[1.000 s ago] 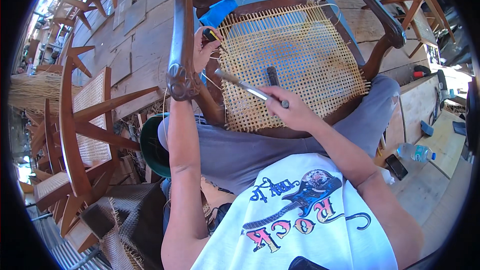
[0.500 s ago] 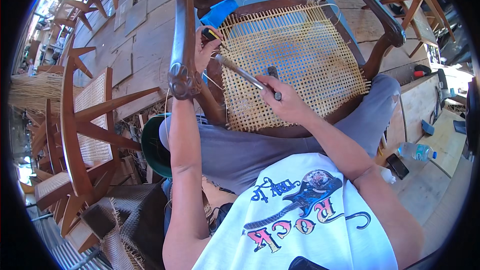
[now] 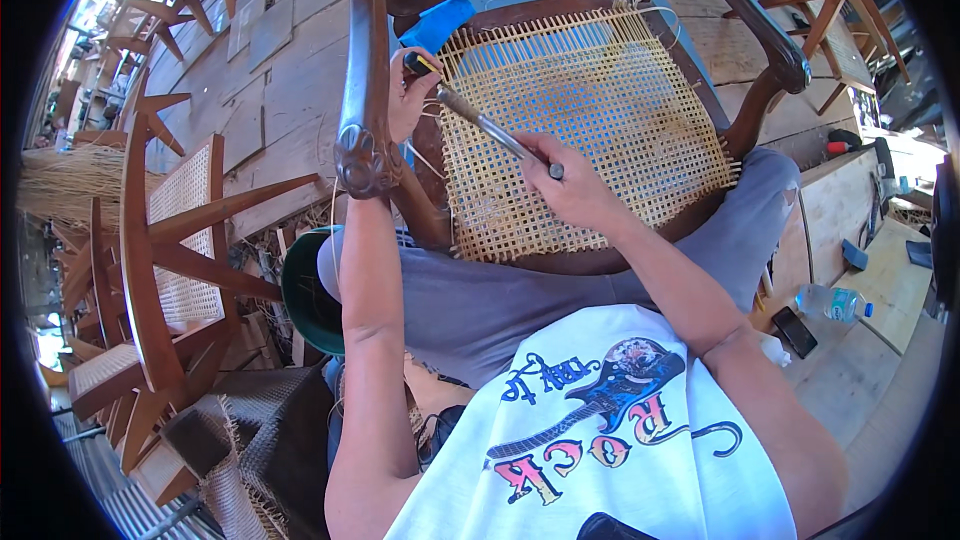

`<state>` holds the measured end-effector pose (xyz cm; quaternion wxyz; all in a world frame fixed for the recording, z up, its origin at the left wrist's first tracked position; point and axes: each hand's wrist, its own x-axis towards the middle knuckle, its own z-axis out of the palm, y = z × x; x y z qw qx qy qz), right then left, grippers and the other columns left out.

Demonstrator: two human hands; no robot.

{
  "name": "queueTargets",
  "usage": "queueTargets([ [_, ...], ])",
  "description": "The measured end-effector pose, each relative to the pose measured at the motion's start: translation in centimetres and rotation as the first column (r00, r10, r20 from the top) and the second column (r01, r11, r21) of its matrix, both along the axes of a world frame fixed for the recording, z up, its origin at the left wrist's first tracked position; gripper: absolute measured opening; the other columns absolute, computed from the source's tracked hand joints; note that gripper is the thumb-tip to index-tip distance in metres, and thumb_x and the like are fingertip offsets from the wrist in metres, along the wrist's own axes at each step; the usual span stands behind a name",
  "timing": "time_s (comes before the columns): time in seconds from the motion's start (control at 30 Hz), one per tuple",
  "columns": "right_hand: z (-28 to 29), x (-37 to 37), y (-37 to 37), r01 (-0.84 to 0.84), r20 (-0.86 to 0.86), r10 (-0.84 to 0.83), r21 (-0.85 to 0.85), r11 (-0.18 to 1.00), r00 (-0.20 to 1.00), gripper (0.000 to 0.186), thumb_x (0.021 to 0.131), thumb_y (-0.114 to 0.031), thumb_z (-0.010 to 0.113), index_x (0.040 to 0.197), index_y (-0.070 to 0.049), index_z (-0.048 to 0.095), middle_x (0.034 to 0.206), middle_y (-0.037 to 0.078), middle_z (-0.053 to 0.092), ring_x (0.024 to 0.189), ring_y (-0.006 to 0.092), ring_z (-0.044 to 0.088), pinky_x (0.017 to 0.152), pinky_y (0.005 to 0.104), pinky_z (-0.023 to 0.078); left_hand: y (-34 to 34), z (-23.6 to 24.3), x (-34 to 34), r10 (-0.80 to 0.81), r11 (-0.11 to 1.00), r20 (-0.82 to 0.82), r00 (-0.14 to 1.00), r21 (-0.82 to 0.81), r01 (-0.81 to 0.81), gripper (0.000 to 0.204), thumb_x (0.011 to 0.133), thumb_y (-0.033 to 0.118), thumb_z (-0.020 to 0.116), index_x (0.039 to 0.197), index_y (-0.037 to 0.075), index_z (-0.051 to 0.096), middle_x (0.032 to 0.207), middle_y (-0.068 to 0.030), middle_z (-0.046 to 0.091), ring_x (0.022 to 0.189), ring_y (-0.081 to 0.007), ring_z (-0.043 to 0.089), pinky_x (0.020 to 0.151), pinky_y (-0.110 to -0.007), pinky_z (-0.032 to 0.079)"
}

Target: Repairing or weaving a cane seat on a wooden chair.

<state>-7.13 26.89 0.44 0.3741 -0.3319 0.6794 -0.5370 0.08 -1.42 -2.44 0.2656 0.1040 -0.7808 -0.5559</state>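
Observation:
A dark wooden armchair (image 3: pixel 362 80) stands in front of me with a pale woven cane seat (image 3: pixel 590 120). My right hand (image 3: pixel 570 185) grips the handle of a small metal hammer (image 3: pixel 490 125), whose shaft slants up-left over the cane. My left hand (image 3: pixel 410 90) reaches under the left armrest and pinches a small dark peg-like piece (image 3: pixel 421 63) at the seat's left edge, close to the hammer's head. Loose cane strands (image 3: pixel 650 12) trail from the seat's far corner.
A blue pad (image 3: pixel 437 24) shows under the seat at the back. Other wooden chairs (image 3: pixel 165 230) stand to my left, with a green bucket (image 3: pixel 305 295) by my knee. At right lie a water bottle (image 3: pixel 832 302) and a phone (image 3: pixel 794 331) on boards.
The hammer has swung from lying low across the seat's middle up toward the left edge, and my right hand has followed it. My left hand has stayed at the rail.

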Motion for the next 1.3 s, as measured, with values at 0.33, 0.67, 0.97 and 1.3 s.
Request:
queueTargets([
  [0.33, 0.6, -1.6, 0.0, -0.213, -0.075, 0.213, 0.007, 0.977, 0.974, 0.037, 0.1, -0.014, 0.051, 0.134, -0.001, 0.054, 0.078, 0.0, 0.055, 0.071, 0.0077, 0.052, 0.065, 0.0253, 0.043, 0.5, 0.7, 0.0, 0.056, 0.997, -0.037, 0.998, -0.055, -0.058, 0.018, 0.093, 0.001, 0.061, 0.11, 0.005, 0.056, 0.102, -0.0042, 0.062, 0.096, -0.011, 0.058, 0.09, -0.026, 0.045],
  [0.67, -1.4, -3.3, -0.8, 0.354, 0.032, -0.352, -0.073, 0.933, 0.935, 0.034, 0.101, -0.014, 0.051, 0.131, 0.001, 0.053, 0.076, 0.0, 0.056, 0.066, 0.0057, 0.05, 0.059, 0.0217, 0.041, 1.6, 2.1, -0.4, 0.115, 0.972, 0.058, 0.992, -0.214, -0.101, 0.014, 0.091, 0.003, 0.065, 0.105, 0.004, 0.062, 0.09, -0.0028, 0.067, 0.082, -0.0105, 0.062, 0.075, -0.026, 0.05],
  [0.97, -2.2, -3.7, -1.5, 0.219, 0.1, -0.211, -0.08, 0.972, 0.972, 0.034, 0.1, -0.016, 0.053, 0.131, -0.003, 0.054, 0.075, -0.001, 0.055, 0.067, 0.0063, 0.051, 0.059, 0.0217, 0.041, 0.7, 1.0, -0.5, 0.056, 0.986, -0.134, 0.989, -0.152, -0.076, 0.016, 0.093, 0.002, 0.062, 0.109, 0.004, 0.061, 0.095, -0.0033, 0.066, 0.085, -0.0087, 0.061, 0.076, -0.024, 0.049],
  [1.3, -1.8, -4.0, -3.7, 0.051, -0.013, -0.052, -0.056, 0.997, 0.999, 0.036, 0.099, -0.018, 0.054, 0.131, -0.001, 0.055, 0.08, 0.002, 0.06, 0.072, 0.0083, 0.057, 0.066, 0.0257, 0.047, 0.6, 1.4, -0.2, 0.125, 0.973, 0.075, 0.989, -0.205, -0.107, 0.016, 0.092, 0.003, 0.064, 0.108, 0.004, 0.061, 0.097, -0.0028, 0.064, 0.089, -0.0099, 0.057, 0.083, -0.025, 0.046],
])
